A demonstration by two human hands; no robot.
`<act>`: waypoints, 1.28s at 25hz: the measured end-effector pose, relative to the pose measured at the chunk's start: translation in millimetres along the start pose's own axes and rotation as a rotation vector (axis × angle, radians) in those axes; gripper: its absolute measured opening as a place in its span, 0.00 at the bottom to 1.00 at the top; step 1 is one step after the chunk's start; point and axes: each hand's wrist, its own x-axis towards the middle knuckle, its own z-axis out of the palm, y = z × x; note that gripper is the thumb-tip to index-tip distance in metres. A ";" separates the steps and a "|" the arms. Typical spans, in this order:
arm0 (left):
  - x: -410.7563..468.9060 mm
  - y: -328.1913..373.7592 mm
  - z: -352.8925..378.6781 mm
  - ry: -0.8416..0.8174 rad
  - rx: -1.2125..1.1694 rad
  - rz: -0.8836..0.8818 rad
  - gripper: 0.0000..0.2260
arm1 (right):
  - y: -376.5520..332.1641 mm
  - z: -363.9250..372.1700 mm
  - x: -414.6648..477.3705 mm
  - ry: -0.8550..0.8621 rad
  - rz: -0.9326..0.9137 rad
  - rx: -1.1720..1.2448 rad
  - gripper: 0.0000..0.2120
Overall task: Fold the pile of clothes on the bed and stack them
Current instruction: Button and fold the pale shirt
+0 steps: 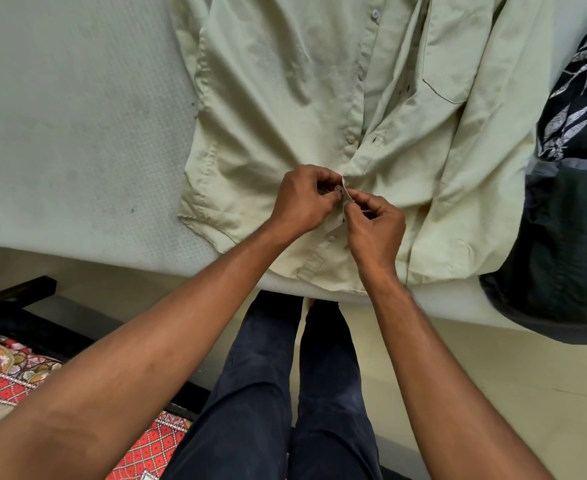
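Pale green, the shirt point(285, 98) is laid front-up on the bed point(77, 116) with its hem at the near edge, and its placket point(347, 199) is pinched low down by the left hand point(302, 199) and the right hand point(375, 226), both grips closed on cloth, dark clothes point(569, 237) heaped alongside.

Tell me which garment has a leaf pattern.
The navy garment at the right edge; the pale green shirt and dark garment below it are plain.

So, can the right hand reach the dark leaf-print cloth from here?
Probably yes: only the flat pale green shirt lies between right hand and dark leaf-print cloth, though that hand pinches the shirt's placket.
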 end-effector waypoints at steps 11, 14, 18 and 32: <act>-5.2 -0.2 -4.6 -0.009 -0.208 -0.093 0.08 | -6.8 8.6 5.1 -0.009 0.139 0.218 0.10; -5.2 -1.6 -4.1 -0.010 -0.261 -0.124 0.08 | -4.9 8.0 3.5 -0.027 0.116 0.181 0.11; -1.8 -1.4 0.1 0.013 -0.310 -0.156 0.08 | -5.1 6.1 -3.3 -0.021 0.000 0.036 0.10; -3.1 1.7 7.5 0.056 -0.086 -0.042 0.07 | -18.3 -0.6 -4.3 -0.088 -0.046 -0.268 0.09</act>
